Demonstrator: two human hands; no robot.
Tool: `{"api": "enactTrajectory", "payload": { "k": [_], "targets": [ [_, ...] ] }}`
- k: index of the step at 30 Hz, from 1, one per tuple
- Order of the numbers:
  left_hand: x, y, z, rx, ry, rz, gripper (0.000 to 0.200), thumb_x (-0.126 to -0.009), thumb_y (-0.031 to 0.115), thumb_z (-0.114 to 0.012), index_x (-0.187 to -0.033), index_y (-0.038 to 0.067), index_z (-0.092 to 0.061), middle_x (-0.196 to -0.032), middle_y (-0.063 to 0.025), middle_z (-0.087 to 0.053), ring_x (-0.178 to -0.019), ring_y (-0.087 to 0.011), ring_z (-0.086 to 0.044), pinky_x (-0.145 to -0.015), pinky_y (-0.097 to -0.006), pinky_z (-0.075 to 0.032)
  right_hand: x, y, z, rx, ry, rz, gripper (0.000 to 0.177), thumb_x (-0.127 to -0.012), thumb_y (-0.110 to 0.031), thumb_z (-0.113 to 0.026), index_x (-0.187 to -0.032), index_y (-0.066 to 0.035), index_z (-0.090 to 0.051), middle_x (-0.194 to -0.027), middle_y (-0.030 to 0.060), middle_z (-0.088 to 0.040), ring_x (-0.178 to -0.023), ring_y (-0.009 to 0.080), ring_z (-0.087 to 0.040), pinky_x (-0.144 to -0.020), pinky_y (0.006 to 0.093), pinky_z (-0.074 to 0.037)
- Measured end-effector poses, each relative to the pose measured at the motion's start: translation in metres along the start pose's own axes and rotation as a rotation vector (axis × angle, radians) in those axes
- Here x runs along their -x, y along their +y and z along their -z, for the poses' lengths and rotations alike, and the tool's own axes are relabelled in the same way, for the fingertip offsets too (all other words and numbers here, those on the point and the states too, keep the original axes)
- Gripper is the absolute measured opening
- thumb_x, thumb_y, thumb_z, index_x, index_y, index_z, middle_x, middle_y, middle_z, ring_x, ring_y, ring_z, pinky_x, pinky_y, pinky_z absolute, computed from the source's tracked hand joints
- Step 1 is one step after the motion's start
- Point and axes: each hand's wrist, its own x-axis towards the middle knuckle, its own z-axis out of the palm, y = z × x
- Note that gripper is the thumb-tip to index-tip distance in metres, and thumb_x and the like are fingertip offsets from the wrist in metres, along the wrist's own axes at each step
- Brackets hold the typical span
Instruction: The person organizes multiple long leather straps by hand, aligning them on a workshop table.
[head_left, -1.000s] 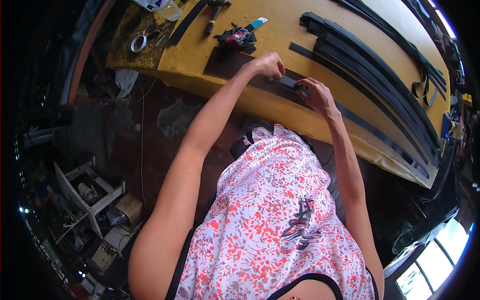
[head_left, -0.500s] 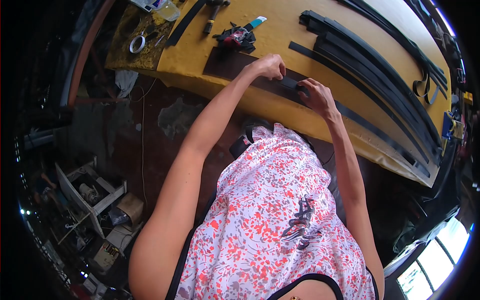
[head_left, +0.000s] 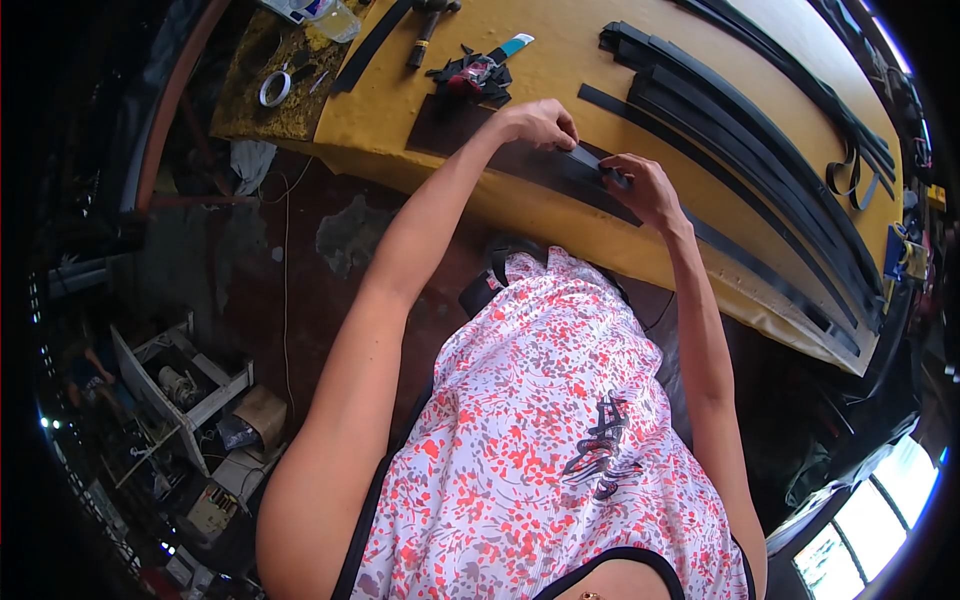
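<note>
Over the near edge of the yellow-covered table, my left hand [head_left: 543,125] pinches one end of a short piece of black strip [head_left: 585,157]. My right hand [head_left: 645,190] has its fingers closed round the other end. The piece looks raised and tilted between the hands, with a pale sheen on its face. Below it lies a dark brown board [head_left: 450,130] along the table edge. A long black strip [head_left: 760,262] runs from near my right hand toward the table's right corner.
Beyond my left hand are black scraps with a teal-handled tool [head_left: 512,46], and a hammer [head_left: 424,35]. A stack of long black strips [head_left: 700,95] covers the table's right side. A tape roll [head_left: 274,88] and a bottle [head_left: 333,20] are at far left.
The black strip piece between my hands has come up and tilted, showing more of its face. My right hand has shifted slightly right, and its fingers have closed more round the piece.
</note>
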Motion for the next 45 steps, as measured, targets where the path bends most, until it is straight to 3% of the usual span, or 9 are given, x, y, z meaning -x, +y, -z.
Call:
{"api": "enactTrajectory", "payload": {
  "k": [7, 11, 26, 34, 45],
  "targets": [
    [-0.001, -0.003, -0.008, -0.207, 0.006, -0.013, 0.023, -0.083, 0.013, -0.072, -0.102, -0.001, -0.069, -0.082, -0.0066, -0.069, -0.066, -0.0141, -0.064, -0.061, -0.0278, -0.052, 0.002, -0.002, -0.019, 0.216, 0.056, 0.089, 0.024, -0.080, -0.014, -0.069, -0.104, -0.010, -0.070, -0.105, 0.0090, -0.068, -0.097, 0.0300, -0.066, -0.081, 0.0401, -0.055],
    [0.003, -0.005, -0.011, -0.148, 0.020, 0.013, 0.023, -0.083, 0.011, -0.071, -0.102, -0.002, -0.069, -0.084, -0.0078, -0.070, -0.065, -0.0152, -0.066, -0.060, -0.0290, -0.054, 0.004, -0.002, -0.027, 0.310, 0.070, 0.110, 0.027, -0.080, -0.016, -0.069, -0.107, -0.012, -0.068, -0.107, 0.0074, -0.067, -0.102, 0.0276, -0.065, -0.080, 0.0400, -0.055],
    [0.008, 0.001, -0.009, -0.251, 0.057, -0.007, 0.024, -0.081, 0.012, -0.070, -0.100, -0.003, -0.069, -0.088, -0.0119, -0.070, -0.064, -0.0173, -0.067, -0.061, -0.0303, -0.054, 0.002, -0.003, -0.018, 0.215, 0.035, 0.111, 0.027, -0.082, -0.019, -0.071, -0.108, -0.012, -0.067, -0.108, 0.0087, -0.067, -0.098, 0.0312, -0.066, -0.081, 0.0414, -0.055],
    [0.000, -0.007, -0.005, -0.028, 0.005, -0.001, 0.027, -0.081, 0.009, -0.069, -0.105, -0.003, -0.068, -0.090, -0.0116, -0.071, -0.066, -0.0169, -0.067, -0.062, -0.0292, -0.055, 0.004, -0.003, -0.017, 0.227, 0.032, 0.101, 0.029, -0.082, -0.018, -0.070, -0.110, -0.012, -0.066, -0.108, 0.0087, -0.067, -0.098, 0.0311, -0.066, -0.081, 0.0409, -0.055],
    [0.003, 0.000, -0.014, -0.156, 0.051, -0.020, 0.027, -0.080, 0.008, -0.071, -0.104, -0.004, -0.070, -0.086, -0.0137, -0.073, -0.064, -0.0178, -0.068, -0.062, -0.0304, -0.056, 0.009, 0.001, -0.019, 0.291, 0.041, 0.110, 0.028, -0.082, -0.019, -0.070, -0.110, -0.013, -0.066, -0.108, 0.0078, -0.067, -0.101, 0.0285, -0.065, -0.080, 0.0404, -0.056]
  ]
}}
